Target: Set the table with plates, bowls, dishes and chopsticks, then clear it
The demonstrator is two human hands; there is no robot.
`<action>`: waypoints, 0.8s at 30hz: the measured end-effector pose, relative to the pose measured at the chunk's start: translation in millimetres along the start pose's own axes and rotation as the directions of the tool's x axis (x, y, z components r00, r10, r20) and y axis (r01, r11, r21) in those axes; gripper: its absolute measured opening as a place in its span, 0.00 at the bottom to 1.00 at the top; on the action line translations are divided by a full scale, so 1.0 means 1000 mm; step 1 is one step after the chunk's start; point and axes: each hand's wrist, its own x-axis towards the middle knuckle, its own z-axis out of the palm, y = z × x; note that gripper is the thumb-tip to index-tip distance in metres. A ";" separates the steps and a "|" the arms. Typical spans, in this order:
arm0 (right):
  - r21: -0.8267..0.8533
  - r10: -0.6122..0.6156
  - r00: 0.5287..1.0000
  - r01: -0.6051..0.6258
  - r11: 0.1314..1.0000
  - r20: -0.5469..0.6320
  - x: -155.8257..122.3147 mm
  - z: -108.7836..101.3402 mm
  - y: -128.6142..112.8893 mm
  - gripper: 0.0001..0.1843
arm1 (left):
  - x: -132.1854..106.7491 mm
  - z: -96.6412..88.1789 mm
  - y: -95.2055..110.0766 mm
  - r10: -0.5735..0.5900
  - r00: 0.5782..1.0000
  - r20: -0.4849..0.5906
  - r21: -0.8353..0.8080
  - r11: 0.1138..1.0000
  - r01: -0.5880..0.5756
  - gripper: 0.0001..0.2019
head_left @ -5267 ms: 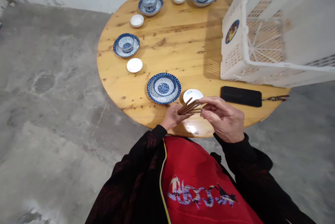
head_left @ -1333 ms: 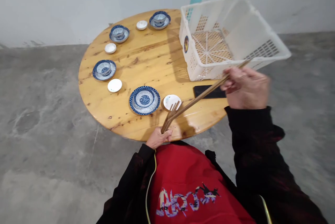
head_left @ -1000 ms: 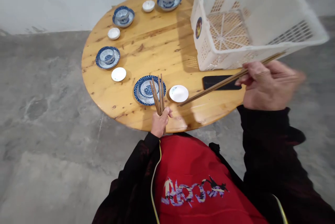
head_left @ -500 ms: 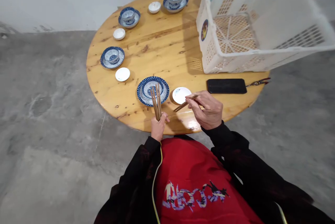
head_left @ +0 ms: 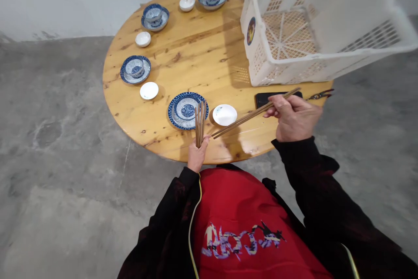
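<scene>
Left hand is gripping an upright bundle of wooden chopsticks above the blue-and-white plate; right hand is pinching a chopstick pair over the tabletop beside a white dish; three blue-and-white bowls are sitting on saucers farther off.

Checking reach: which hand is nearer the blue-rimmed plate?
Left. The left hand is just below the plate; the right hand is far right, past the white dish.
</scene>
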 end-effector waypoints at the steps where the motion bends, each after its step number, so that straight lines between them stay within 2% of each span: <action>1: 0.033 0.041 0.999 -0.041 0.999 -0.004 0.006 -0.004 0.007 0.13 | 0.001 0.000 0.000 0.028 0.999 -0.040 0.005 1.000 -0.028 0.18; 3: 0.072 0.119 0.993 -0.120 0.990 0.022 0.014 -0.010 0.022 0.15 | 0.002 -0.002 0.001 0.120 0.988 -0.100 0.059 0.992 -0.115 0.17; 4: 0.087 0.158 0.986 -0.162 0.983 0.043 0.016 -0.011 0.028 0.16 | 0.002 -0.003 0.003 0.172 0.981 -0.091 0.110 0.981 -0.162 0.17; 7: 0.131 0.253 0.965 -0.261 0.957 0.075 0.020 -0.006 0.044 0.18 | -0.001 -0.004 0.009 0.252 0.966 0.050 0.254 0.932 -0.256 0.18; 10: 0.166 0.303 0.950 -0.311 0.936 0.068 0.023 0.006 0.056 0.18 | -0.005 0.000 0.006 0.139 0.982 0.132 0.265 0.949 -0.169 0.20; 14: 0.156 0.387 0.910 -0.408 0.899 0.150 0.033 0.022 0.070 0.15 | -0.009 0.009 -0.006 0.007 0.997 0.079 0.170 0.985 -0.021 0.18; 19: 0.107 0.486 0.831 -0.528 0.843 0.271 0.051 0.041 0.092 0.11 | -0.011 0.016 -0.012 -0.048 0.998 0.050 0.073 0.996 0.045 0.17; 24: 0.049 0.514 0.781 -0.565 0.824 0.355 0.068 0.064 0.113 0.11 | -0.011 0.021 -0.009 -0.051 0.999 0.014 0.176 0.983 0.048 0.18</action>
